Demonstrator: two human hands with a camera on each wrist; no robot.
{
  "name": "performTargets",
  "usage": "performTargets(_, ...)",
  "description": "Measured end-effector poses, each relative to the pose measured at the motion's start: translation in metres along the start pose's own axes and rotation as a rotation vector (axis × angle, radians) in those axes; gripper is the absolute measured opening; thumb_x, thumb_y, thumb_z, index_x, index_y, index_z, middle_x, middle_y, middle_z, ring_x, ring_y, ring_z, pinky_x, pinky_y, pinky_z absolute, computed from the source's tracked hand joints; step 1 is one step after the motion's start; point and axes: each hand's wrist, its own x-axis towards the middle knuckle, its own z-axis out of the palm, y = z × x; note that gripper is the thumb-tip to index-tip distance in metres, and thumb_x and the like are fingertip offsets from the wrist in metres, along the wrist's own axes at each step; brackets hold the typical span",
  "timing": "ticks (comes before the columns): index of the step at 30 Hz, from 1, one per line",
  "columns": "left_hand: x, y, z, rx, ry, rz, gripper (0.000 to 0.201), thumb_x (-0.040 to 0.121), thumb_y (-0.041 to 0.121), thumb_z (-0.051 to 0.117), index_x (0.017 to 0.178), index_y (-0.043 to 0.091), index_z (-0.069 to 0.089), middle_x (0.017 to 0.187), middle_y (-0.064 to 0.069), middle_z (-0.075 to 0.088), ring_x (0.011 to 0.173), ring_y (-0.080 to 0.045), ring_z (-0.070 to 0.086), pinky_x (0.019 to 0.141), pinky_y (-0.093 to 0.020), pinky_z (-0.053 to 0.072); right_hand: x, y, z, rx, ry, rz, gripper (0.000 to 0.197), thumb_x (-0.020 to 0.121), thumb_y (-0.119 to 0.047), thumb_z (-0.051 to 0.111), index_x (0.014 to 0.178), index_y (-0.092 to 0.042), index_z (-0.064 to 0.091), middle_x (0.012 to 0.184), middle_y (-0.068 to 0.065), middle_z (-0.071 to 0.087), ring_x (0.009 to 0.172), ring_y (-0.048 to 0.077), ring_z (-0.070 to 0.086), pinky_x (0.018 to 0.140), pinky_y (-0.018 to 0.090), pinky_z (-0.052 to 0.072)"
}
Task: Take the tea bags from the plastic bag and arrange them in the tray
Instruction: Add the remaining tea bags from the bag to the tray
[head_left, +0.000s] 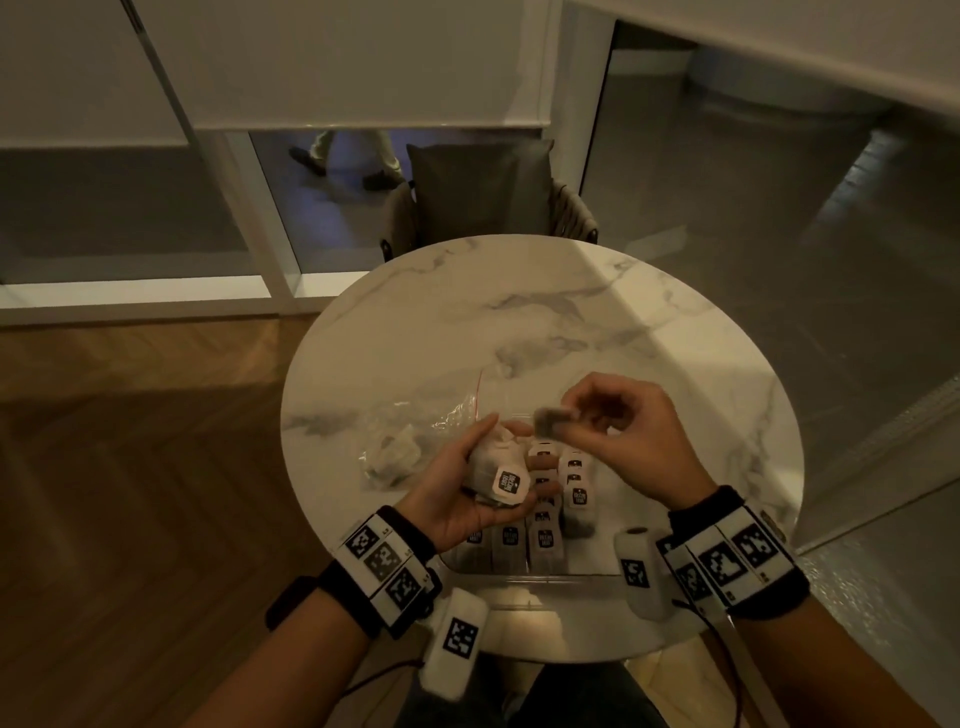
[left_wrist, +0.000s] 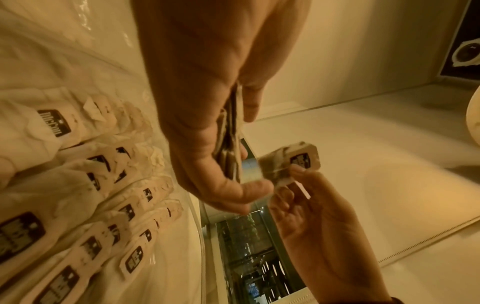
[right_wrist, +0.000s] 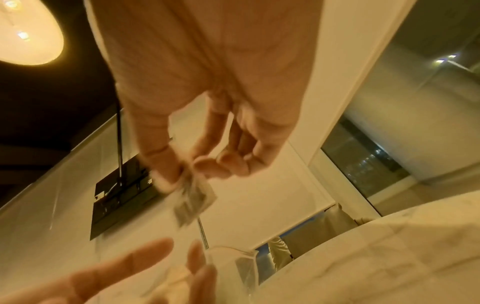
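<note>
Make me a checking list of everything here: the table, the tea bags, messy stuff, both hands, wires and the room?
Surface: round marble table.
Job's things: clear tray holds rows of tea bags; plastic bag lies crumpled left of it.
Clutter: nothing seen.
Grippers: left hand cups a bunch of bags; right hand pinches one tea bag above the tray.
Cables: thin cords hang from wrist bands.
Surroundings: chair behind table, wood floor, a person's legs passing.

Hotel-lounge or home sitting area, round marble-topped table (head_left: 519, 322) at centre, cushioned woven chair (head_left: 483, 197) at 12 o'clock, herringbone wood floor (head_left: 130, 441) at 9 o'clock, roller blind (head_left: 337, 62) over floor-length glass at 11 o'clock, dim warm lighting
</note>
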Motion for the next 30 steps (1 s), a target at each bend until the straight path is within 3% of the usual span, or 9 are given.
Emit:
performTargets(2,0.001,-0.004,0.0,0.126,0.056,0.04,0.031,0.094,0.046,0.054,0.086,0.018,0.064,0.103,-0.015,0.07,0.082,-0.033,0.071,0.053,-0.029,0.057,0.0,0.002,-0.002,0.024,0.109,-0.012,0.015,0.074,-0.019,0.08,0.076,-0.015,0.066,0.072,-0.003,0.066,0.061,0.018,0.057,0.058,0.028,0.048)
performTargets(4,0.005,-0.009,-0.001,0.238,0.114,0.124,0.029,0.091,0.046,0.057,0.083,0.018,0.059,0.09,-0.008,0.069,0.072,-0.026,0.069,0.045,-0.023,0.049,-0.003,0.005,0.001,0.072,0.123,0.023,0.018,0.076,-0.006,0.079,0.083,-0.014,0.064,0.073,-0.002,0.067,0.062,0.013,0.06,0.058,0.026,0.05)
performTargets(8,0.007,-0.024,0.01,0.361,0.2,0.331,0.031,0.087,0.043,0.066,0.097,0.014,0.064,0.079,-0.005,0.068,0.062,-0.019,0.064,0.049,-0.024,0.046,-0.011,0.01,0.004,0.255,0.062,0.127,0.034,0.08,0.003,0.074,0.107,-0.013,0.062,0.081,0.019,0.069,0.067,0.03,0.073,0.067,0.037,0.06)
performTargets(10,0.008,-0.029,0.016,0.376,0.243,0.411,0.035,0.081,0.038,0.073,0.104,0.013,0.069,0.078,-0.005,0.071,0.061,-0.015,0.064,0.054,-0.026,0.05,-0.015,0.011,0.007,0.287,0.024,0.163,0.033,0.082,0.002,0.073,0.11,-0.011,0.063,0.087,0.022,0.069,0.069,0.031,0.074,0.067,0.034,0.061)
performTargets(15,0.01,-0.033,0.019,0.444,0.347,0.54,0.02,0.08,0.015,0.079,0.096,0.004,0.071,0.071,-0.004,0.071,0.057,-0.009,0.063,0.05,-0.023,0.051,-0.02,0.014,0.009,0.239,0.02,0.208,0.015,0.087,-0.012,0.071,0.1,-0.008,0.068,0.083,0.014,0.073,0.067,0.029,0.074,0.063,0.035,0.062)
performTargets(20,0.008,-0.033,0.018,0.523,0.358,0.648,0.013,0.081,0.011,0.078,0.091,0.007,0.071,0.076,-0.007,0.072,0.06,-0.011,0.065,0.049,-0.023,0.05,-0.018,0.022,-0.001,0.029,0.038,0.121,0.011,0.082,-0.023,0.076,0.087,-0.013,0.075,0.077,0.002,0.074,0.07,0.019,0.071,0.064,0.032,0.058)
performTargets(25,0.009,-0.034,0.018,0.5,0.37,0.648,0.004,0.084,0.008,0.074,0.086,0.011,0.072,0.072,-0.003,0.072,0.063,-0.009,0.068,0.049,-0.022,0.051,-0.021,0.02,0.0,0.05,-0.034,0.1,0.006,0.08,-0.022,0.078,0.082,-0.017,0.076,0.075,0.002,0.074,0.073,0.021,0.07,0.069,0.035,0.059)
performTargets(28,0.012,-0.036,0.017,0.481,0.346,0.611,0.007,0.086,0.008,0.073,0.092,0.005,0.07,0.071,-0.001,0.071,0.061,-0.005,0.066,0.048,-0.021,0.049,-0.02,0.02,0.0,0.03,0.017,0.094,0.006,0.08,-0.019,0.078,0.083,-0.013,0.076,0.073,0.002,0.073,0.069,0.016,0.069,0.065,0.029,0.056)
performTargets(30,0.014,-0.037,0.017,0.462,0.343,0.594,0.014,0.086,0.009,0.072,0.097,0.0,0.069,0.071,-0.001,0.071,0.059,-0.005,0.065,0.048,-0.021,0.049,-0.019,0.018,-0.001,0.044,-0.036,0.093,0.008,0.08,-0.018,0.078,0.084,-0.011,0.076,0.073,0.004,0.074,0.068,0.016,0.07,0.065,0.029,0.057)
